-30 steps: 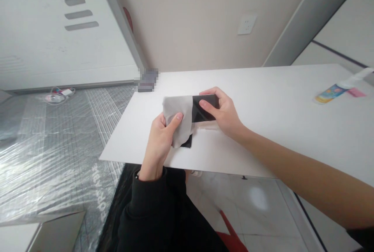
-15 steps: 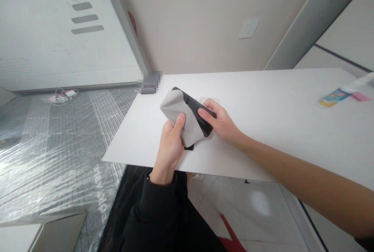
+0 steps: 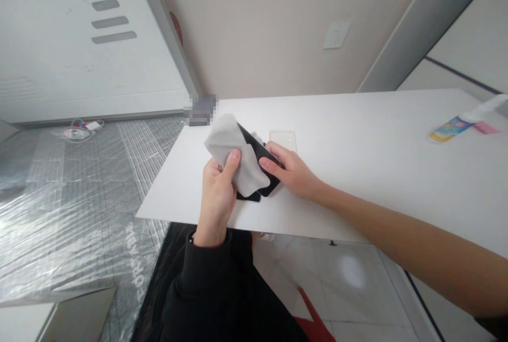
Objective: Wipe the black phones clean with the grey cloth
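Background: beige wall (image 3: 257,29) with 1 socket (image 3: 336,35); at left, white cabinet (image 3: 91,51) with 3 slots.

Table: white top (image 3: 357,172), seen from its near edge; both hands work above its left part.

Left hand (image 3: 216,199): closed around cloth, thumb pressing on top, fingers behind; black sleeve (image 3: 210,284) at wrist.

Right hand (image 3: 291,172): narrow pinch on phone's lower right end, thumb on its dark face, fingers behind it; bare forearm enters from right edge of view.

Phone (image 3: 264,164): black, tilted, held above table near its near edge, between both hands; upper left part covered by cloth.

Cloth (image 3: 238,159): grey, crumpled, wrapped over phone's left end.

Black piece (image 3: 248,197): only an edge shows below cloth, beside phone; kind hidden.

Case (image 3: 282,140): clear, flat on table, just beyond right hand.

Far items: pixelated object (image 3: 200,109) at table's far left corner; tube (image 3: 448,129) and pink strip (image 3: 486,128) at right end.

Floor: plastic sheet (image 3: 79,209) at left, with cable (image 3: 81,127) near cabinet; red object (image 3: 311,321) on tiles below table.
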The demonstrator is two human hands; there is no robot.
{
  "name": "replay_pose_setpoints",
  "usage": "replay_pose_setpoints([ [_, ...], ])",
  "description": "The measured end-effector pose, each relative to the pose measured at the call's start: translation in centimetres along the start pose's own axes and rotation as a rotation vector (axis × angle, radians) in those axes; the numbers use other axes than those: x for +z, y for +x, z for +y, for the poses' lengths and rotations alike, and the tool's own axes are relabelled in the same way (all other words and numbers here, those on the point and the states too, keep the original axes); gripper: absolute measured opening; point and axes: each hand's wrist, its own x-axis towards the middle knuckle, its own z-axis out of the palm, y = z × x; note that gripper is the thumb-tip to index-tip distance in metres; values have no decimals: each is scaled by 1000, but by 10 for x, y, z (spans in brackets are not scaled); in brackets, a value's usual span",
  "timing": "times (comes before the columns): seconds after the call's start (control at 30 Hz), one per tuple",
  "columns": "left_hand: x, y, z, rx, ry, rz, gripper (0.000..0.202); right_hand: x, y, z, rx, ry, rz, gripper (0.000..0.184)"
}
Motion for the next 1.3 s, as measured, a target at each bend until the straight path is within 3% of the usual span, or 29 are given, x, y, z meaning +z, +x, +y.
replay_pose_setpoints([
  [0.1,-1,-2,4,-19,-38,-86,38,-2,1,-2,-7,21,6,46],
  [0.27,-7,1,1,40,258,57,34,-1,-1,-3,-3,6,-47,44],
  [0.37,-12,5,-3,83,366,61,39,0,-2,-2,2,-46,-11,44],
  [0.53,-8,2,-6,-22,137,-79,32,-2,2,4,2,-48,119,47],
  [0.7,2,-2,1,-149,-121,-146,38,-1,2,6,9,-8,148,49],
  [0.8,1,-1,2,-143,-155,-121,35,2,-3,1,45,45,43,43],
  [0.93,-8,3,2,-81,58,-82,35,2,-8,-5,56,30,-145,35],
  [1.07,-12,5,-1,-4,264,49,40,1,-9,-7,19,-40,-156,26],
  [1.17,-7,5,-4,27,132,79,41,1,-8,-5,49,-9,-105,27],
  [1.3,0,4,-4,51,-165,28,36,2,-8,-3,87,17,-80,38],
])
